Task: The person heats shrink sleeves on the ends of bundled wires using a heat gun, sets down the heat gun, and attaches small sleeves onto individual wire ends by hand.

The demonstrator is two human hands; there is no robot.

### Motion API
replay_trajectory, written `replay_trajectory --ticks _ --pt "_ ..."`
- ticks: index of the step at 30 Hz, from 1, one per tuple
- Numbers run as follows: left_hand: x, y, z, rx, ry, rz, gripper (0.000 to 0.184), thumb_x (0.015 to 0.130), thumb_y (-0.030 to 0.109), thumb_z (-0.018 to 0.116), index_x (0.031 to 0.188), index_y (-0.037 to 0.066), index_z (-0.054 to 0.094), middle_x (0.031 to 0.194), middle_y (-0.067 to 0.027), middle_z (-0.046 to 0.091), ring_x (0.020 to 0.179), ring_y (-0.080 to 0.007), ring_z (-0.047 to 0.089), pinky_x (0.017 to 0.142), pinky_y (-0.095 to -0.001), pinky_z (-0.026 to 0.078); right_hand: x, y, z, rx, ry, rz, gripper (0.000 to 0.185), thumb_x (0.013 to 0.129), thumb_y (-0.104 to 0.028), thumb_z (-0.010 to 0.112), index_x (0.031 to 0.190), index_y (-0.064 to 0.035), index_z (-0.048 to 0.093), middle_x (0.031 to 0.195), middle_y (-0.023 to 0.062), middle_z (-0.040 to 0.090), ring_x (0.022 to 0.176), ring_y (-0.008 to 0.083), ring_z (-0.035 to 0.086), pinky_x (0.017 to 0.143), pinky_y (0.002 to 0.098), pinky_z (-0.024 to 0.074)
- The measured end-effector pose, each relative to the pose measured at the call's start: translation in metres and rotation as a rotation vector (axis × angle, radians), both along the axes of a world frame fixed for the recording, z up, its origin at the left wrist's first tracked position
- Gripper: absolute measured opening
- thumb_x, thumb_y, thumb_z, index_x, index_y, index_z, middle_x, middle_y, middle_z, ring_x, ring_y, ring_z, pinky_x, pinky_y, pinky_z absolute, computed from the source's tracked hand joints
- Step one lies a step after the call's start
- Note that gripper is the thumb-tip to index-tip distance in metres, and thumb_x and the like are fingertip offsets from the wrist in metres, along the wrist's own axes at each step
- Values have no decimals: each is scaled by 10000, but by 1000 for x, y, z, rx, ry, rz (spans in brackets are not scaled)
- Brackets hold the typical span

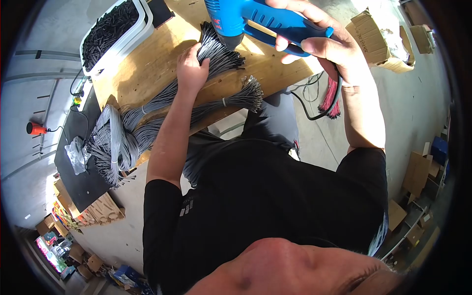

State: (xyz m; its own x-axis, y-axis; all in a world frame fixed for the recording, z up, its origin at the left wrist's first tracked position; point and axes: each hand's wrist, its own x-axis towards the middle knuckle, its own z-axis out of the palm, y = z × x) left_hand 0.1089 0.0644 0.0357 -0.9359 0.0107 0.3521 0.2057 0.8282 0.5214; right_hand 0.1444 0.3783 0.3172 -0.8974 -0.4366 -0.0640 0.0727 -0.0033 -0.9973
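Note:
My right hand point(339, 44) is closed around the handle of a blue heat gun point(285, 24), its dark nozzle pointing down over the workbench. Beneath and beside the nozzle fans out a bundle of grey wires point(219, 54) with black sleeved ends. My left hand point(191, 71) lies on this bundle just behind the fanned ends, fingers bent over the wires and thumb toward the gun. A second bundle of grey wires point(241, 98), banded with a white tie, runs along the near edge. Looped grey wires point(115, 140) are piled at the left end.
A white tub point(147, 27) of short black tubes stands at the back left of the wooden workbench point(132, 81). The gun's black cord point(314, 117) hangs near red wires point(330, 101). An opened cardboard box point(373, 39) sits on the right. A plastic bag point(77, 155) lies at left.

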Motion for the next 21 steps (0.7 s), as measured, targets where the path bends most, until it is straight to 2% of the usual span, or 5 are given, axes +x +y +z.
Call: replay_trajectory --ticks 5,8,16,18,21 --pt "8 4 -3 102 -65 -8 497 858 183 787 1328 68 674 1246 -224 726 1205 -425 648 1106 -506 472 -18 29 -48 -64 171 123 819 803 -249 650 1574 -18 501 1252 213 695 1071 269 736 939 426 652" --pt "17 7 11 119 -173 -17 479 880 220 793 1327 81 691 1223 -207 742 1178 -405 675 1063 -479 510 -9 34 -26 -133 -17 93 798 787 -55 689 1562 6 510 1456 193 609 1159 243 687 969 342 602" --pt "-34 4 26 82 -426 47 411 858 366 846 1155 91 775 994 -140 804 926 -315 775 843 -399 595 -17 44 -12 -4 28 130 820 802 -40 693 1578 48 444 1352 223 647 1111 241 705 966 350 609" --pt "-52 2 23 23 -497 16 367 853 391 828 1035 72 814 941 -155 797 881 -292 777 824 -402 586 -14 38 -44 -89 152 17 851 754 -284 670 1556 -33 532 1258 217 676 1046 272 732 939 412 653" --pt "-71 -6 24 62 -721 -80 349 858 374 802 1009 60 819 838 -151 767 752 -247 721 772 -366 560 -18 42 -47 -76 122 14 863 750 -307 689 1557 -45 532 1217 210 677 1036 269 730 940 406 655"
